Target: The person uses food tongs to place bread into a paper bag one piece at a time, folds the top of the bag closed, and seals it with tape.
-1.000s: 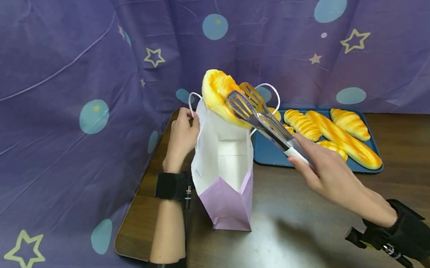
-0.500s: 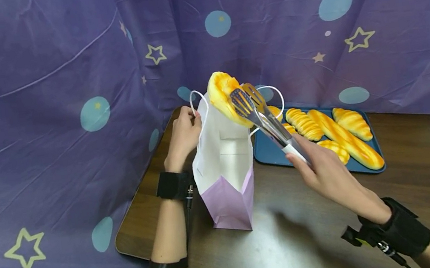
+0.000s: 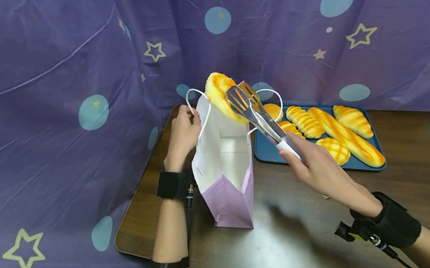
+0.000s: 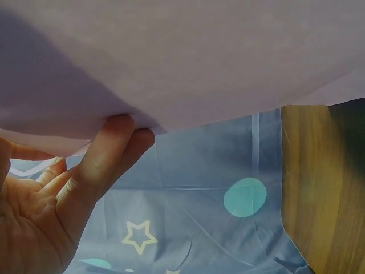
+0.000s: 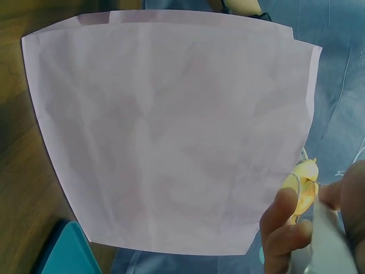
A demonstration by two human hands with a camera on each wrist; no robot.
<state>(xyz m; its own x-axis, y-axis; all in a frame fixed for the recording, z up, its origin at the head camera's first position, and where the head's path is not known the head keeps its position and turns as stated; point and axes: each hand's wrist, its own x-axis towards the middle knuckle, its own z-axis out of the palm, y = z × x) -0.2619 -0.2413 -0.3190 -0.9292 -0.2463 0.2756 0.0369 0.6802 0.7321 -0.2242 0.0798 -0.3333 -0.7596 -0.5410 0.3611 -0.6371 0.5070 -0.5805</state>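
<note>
My left hand point(image 3: 184, 131) pinches the far left rim of an upright lilac paper bag point(image 3: 231, 203) with a white inside. In the left wrist view my fingers point(image 4: 102, 154) touch the bag's lilac side point(image 4: 199, 68). Metal tongs point(image 3: 265, 122) with slotted ends are gripped by my right hand point(image 3: 322, 166). Between their tips is a golden bread roll point(image 3: 219, 94), held tilted at the bag's far upper edge, above the opening. From the right wrist, the bag's broad side point(image 5: 171, 137) hides most of the scene; the bread point(image 5: 308, 177) shows past its edge.
A blue tray point(image 3: 270, 156) right of the bag holds several breads, among them a long loaf point(image 3: 346, 137) and a croissant-like one point(image 3: 352, 120). White cord handles point(image 3: 276, 97) stand up from the bag. A purple patterned curtain point(image 3: 276, 13) hangs behind the wooden table point(image 3: 423, 158).
My right hand, with the tongs and bread, has shifted slightly left and up. More of the breads on the tray shows now. The left hand stays at the bag's rim.
</note>
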